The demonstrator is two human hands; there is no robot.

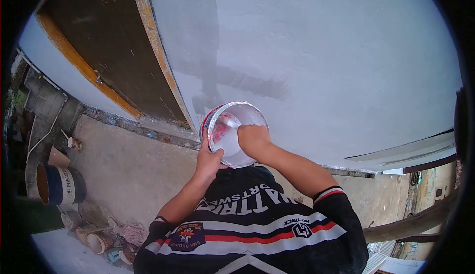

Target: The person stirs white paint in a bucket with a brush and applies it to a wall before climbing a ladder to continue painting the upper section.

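Note:
A paint bucket (213, 123), red and white and smeared with paint, is tilted in front of my chest with its mouth facing me. My left hand (210, 159) grips its lower left rim, thumb over the edge. White paint (228, 145) lies inside. My right hand (254, 139) is closed in a fist at the bucket's mouth, around a paintbrush (230, 121) whose pale end points into the bucket; the fist hides most of it. Just beyond the bucket, the pale wall (326, 76) carries darker, streaky brush marks (237, 82).
A dark door (106, 31) with a worn yellow frame (157, 41) stands at the left. On the concrete floor (114, 160) are a blue drum (62, 184), a small paint can (74, 144) and several containers lower left. A wooden pole (410, 226) crosses the lower right.

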